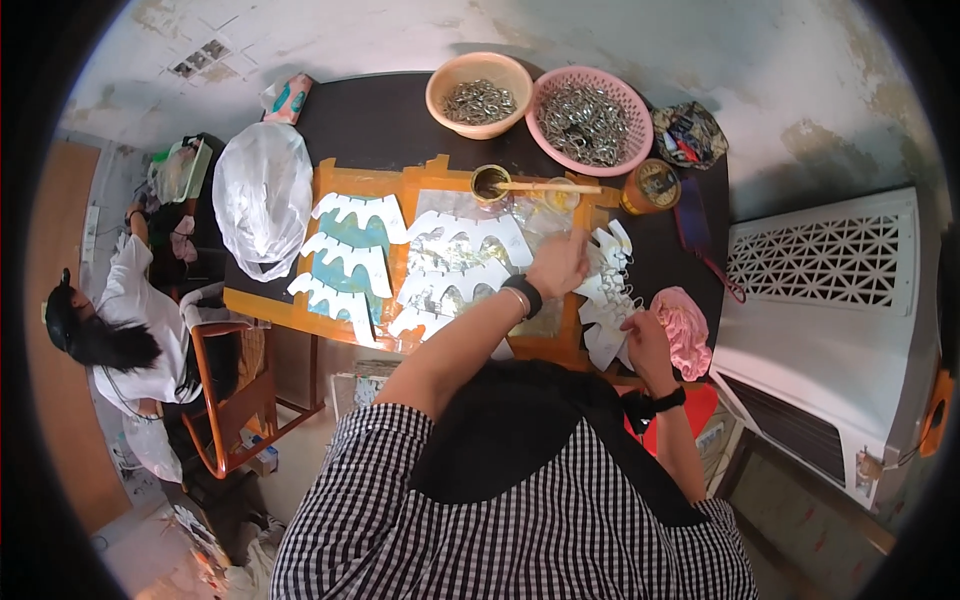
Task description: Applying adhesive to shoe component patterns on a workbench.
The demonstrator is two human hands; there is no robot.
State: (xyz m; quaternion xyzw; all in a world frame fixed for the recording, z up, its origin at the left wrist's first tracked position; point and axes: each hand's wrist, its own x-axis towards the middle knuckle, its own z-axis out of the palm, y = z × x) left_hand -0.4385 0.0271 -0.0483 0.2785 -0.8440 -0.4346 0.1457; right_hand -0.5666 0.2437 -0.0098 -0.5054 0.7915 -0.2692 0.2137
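Several white scalloped cut-out pieces [345, 262] lie in rows on the taped work area at the left and middle. My left hand [558, 268] reaches over the right end of these rows, fingers stretched out toward a heap of similar white pieces [607, 275] with small metal rings among them. At the near end of that heap, my right hand [650, 343] has its fingertips pinched together against the white pieces. What sits between those fingertips is too small to make out. Beyond my left hand, a small open tin [491, 184] has a wooden stick [550, 187] across its rim.
An orange bowl [478, 65] and a pink basket [640, 112] hold metal rings at the back. A brown-gold can [650, 188], pink cloth [683, 330] and dark pouch [694, 212] lie right. A white plastic bag [262, 200] stands left. Another person [130, 330] sits far left.
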